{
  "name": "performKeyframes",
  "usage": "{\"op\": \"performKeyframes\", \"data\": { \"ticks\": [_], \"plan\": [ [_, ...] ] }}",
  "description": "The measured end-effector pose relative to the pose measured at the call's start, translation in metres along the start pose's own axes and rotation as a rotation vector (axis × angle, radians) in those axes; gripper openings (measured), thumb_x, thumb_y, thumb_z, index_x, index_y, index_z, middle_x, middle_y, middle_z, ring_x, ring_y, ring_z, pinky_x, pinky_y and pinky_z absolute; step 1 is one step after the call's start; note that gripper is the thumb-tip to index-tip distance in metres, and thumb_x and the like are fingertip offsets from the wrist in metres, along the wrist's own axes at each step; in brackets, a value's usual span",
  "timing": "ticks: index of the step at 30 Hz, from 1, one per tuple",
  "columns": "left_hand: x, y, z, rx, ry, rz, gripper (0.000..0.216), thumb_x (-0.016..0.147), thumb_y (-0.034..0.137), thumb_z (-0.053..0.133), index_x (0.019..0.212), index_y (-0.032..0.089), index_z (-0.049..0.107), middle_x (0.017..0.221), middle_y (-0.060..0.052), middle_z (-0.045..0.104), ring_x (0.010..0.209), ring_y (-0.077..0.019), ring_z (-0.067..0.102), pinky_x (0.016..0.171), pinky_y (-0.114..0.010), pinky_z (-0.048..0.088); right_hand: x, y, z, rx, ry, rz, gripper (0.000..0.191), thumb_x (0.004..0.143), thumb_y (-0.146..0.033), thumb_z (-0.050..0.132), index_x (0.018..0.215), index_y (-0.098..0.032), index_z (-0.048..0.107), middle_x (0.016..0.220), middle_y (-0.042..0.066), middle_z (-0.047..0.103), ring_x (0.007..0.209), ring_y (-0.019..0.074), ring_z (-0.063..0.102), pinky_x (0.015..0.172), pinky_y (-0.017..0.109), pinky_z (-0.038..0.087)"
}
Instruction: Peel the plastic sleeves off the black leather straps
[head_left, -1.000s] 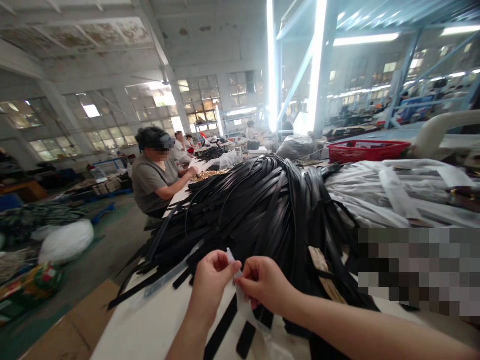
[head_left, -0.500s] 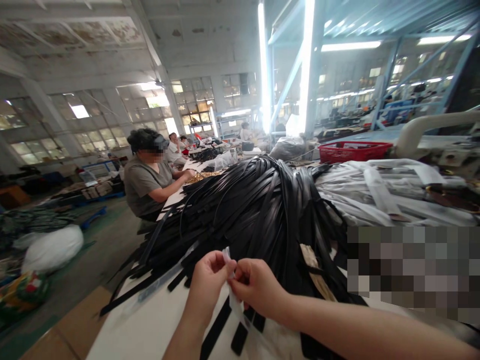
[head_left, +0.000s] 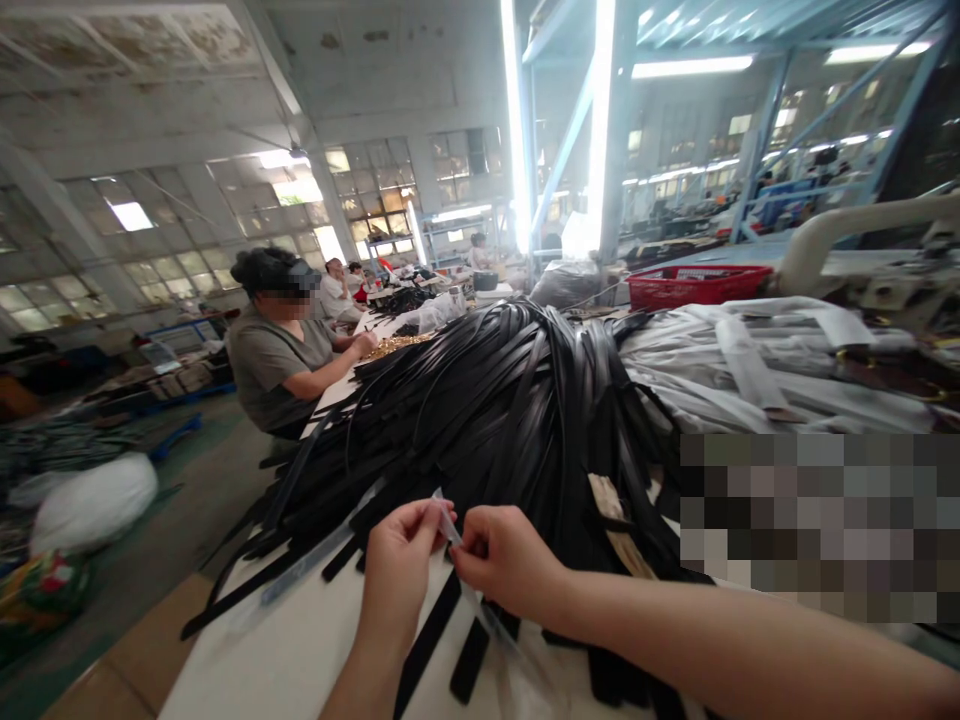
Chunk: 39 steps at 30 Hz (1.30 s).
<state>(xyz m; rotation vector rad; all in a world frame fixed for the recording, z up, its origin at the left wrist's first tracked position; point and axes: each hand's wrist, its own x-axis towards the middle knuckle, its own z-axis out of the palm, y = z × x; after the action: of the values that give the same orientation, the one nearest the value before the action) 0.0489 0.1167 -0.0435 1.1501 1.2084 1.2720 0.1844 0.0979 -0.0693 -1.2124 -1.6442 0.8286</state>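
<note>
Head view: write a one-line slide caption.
The left hand and right hand pinch a clear plastic sleeve before a heap of black straps on a table.

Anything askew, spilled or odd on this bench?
The heap of black straps sprawls loosely; several ends hang off the left edge of the white table. One tan strip lies among them. Left hand and right hand pinch a clear plastic sleeve.

head-worn view looks forward and slightly down, close over the white table (head_left: 300, 650), into the hall.
</note>
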Motion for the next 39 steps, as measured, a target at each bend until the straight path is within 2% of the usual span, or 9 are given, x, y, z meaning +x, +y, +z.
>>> {"op": "performKeyframes", "data": {
  "ticks": [6, 9, 11, 15, 20, 24, 31, 36, 39],
  "plan": [
    [0.004, 0.004, -0.004, -0.086, 0.056, -0.059, 0.041, 0.043, 0.040, 0.088, 0.068, 0.012, 0.074, 0.061, -0.004, 0.070, 0.056, -0.0111, 0.057, 0.055, -0.020, 0.047, 0.006, 0.000, -0.002, 0.414, -0.363, 0.270, 0.021, 0.074, -0.028, 0.065, 0.066, -0.018, 0.048, 0.049, -0.005, 0.055, 0.038, 0.0088, 0.050, 0.035, 0.016, 0.034],
    [0.010, 0.013, -0.016, -0.116, 0.118, -0.050, 0.039, 0.037, 0.036, 0.090, 0.064, 0.014, 0.072, 0.062, -0.002, 0.070, 0.056, -0.0097, 0.058, 0.056, -0.019, 0.049, 0.014, 0.004, -0.008, 0.433, -0.405, 0.254, 0.023, 0.075, -0.032, 0.068, 0.068, -0.016, 0.052, 0.052, -0.003, 0.059, 0.040, 0.0086, 0.052, 0.038, 0.017, 0.038],
    [0.015, 0.020, -0.028, -0.122, 0.170, -0.023, 0.038, 0.035, 0.033, 0.090, 0.062, 0.015, 0.070, 0.061, 0.001, 0.070, 0.057, -0.0093, 0.058, 0.058, -0.019, 0.049, 0.021, 0.005, -0.018, 0.299, -0.299, 0.143, 0.019, 0.079, -0.030, 0.065, 0.072, -0.015, 0.056, 0.058, -0.001, 0.062, 0.046, 0.0093, 0.055, 0.044, 0.018, 0.042],
    [0.021, 0.031, -0.054, -0.088, 0.230, 0.066, 0.036, 0.035, 0.029, 0.091, 0.058, 0.016, 0.065, 0.052, 0.006, 0.063, 0.053, -0.0064, 0.054, 0.054, -0.015, 0.044, 0.027, 0.004, -0.039, -0.234, -0.118, -0.296, 0.007, 0.085, -0.018, 0.059, 0.084, -0.016, 0.066, 0.079, 0.003, 0.068, 0.073, 0.0144, 0.063, 0.070, 0.025, 0.047],
    [0.016, 0.030, -0.058, 0.040, 0.098, 0.107, 0.031, 0.043, 0.032, 0.088, 0.056, 0.016, 0.066, 0.052, 0.005, 0.062, 0.052, -0.0069, 0.050, 0.052, -0.016, 0.040, 0.021, 0.004, -0.030, -0.588, -0.505, -0.589, 0.028, 0.086, -0.031, 0.063, 0.111, -0.018, 0.065, 0.105, 0.009, 0.066, 0.096, 0.0198, 0.059, 0.087, 0.031, 0.042],
    [0.011, 0.026, -0.046, 0.178, -0.042, 0.114, 0.023, 0.052, 0.031, 0.085, 0.058, 0.014, 0.071, 0.055, 0.001, 0.063, 0.053, -0.0088, 0.050, 0.052, -0.019, 0.039, 0.013, 0.005, -0.008, -0.689, -0.592, -0.627, 0.029, 0.084, -0.043, 0.064, 0.102, -0.021, 0.067, 0.099, 0.006, 0.064, 0.092, 0.0205, 0.056, 0.084, 0.033, 0.040],
    [0.013, 0.034, -0.059, 0.375, -0.021, 0.207, 0.015, 0.061, 0.032, 0.078, 0.067, 0.019, 0.077, 0.067, -0.003, 0.070, 0.066, -0.0172, 0.059, 0.064, -0.025, 0.045, 0.014, 0.001, -0.021, -0.678, -0.471, -0.604, 0.007, 0.084, -0.017, 0.057, 0.091, -0.016, 0.057, 0.088, 0.006, 0.063, 0.081, 0.0172, 0.057, 0.075, 0.028, 0.041],
    [0.016, 0.036, -0.071, 0.474, 0.050, 0.250, 0.016, 0.060, 0.030, 0.074, 0.070, 0.017, 0.078, 0.068, -0.005, 0.072, 0.067, -0.0228, 0.062, 0.061, -0.029, 0.046, 0.025, -0.009, -0.058, -0.529, -0.155, -0.525, 0.038, 0.088, -0.007, 0.040, 0.124, -0.017, 0.049, 0.097, 0.007, 0.065, 0.085, 0.0157, 0.061, 0.075, 0.025, 0.043],
    [0.016, 0.031, -0.069, 0.479, 0.087, 0.232, 0.019, 0.056, 0.027, 0.076, 0.069, 0.014, 0.077, 0.059, -0.004, 0.070, 0.056, -0.0205, 0.058, 0.052, -0.027, 0.042, 0.027, -0.016, -0.070, -0.688, -0.009, -0.471, 0.038, 0.094, -0.018, 0.037, 0.130, -0.018, 0.047, 0.098, 0.008, 0.066, 0.080, 0.0170, 0.063, 0.070, 0.026, 0.043]
  ]
}}
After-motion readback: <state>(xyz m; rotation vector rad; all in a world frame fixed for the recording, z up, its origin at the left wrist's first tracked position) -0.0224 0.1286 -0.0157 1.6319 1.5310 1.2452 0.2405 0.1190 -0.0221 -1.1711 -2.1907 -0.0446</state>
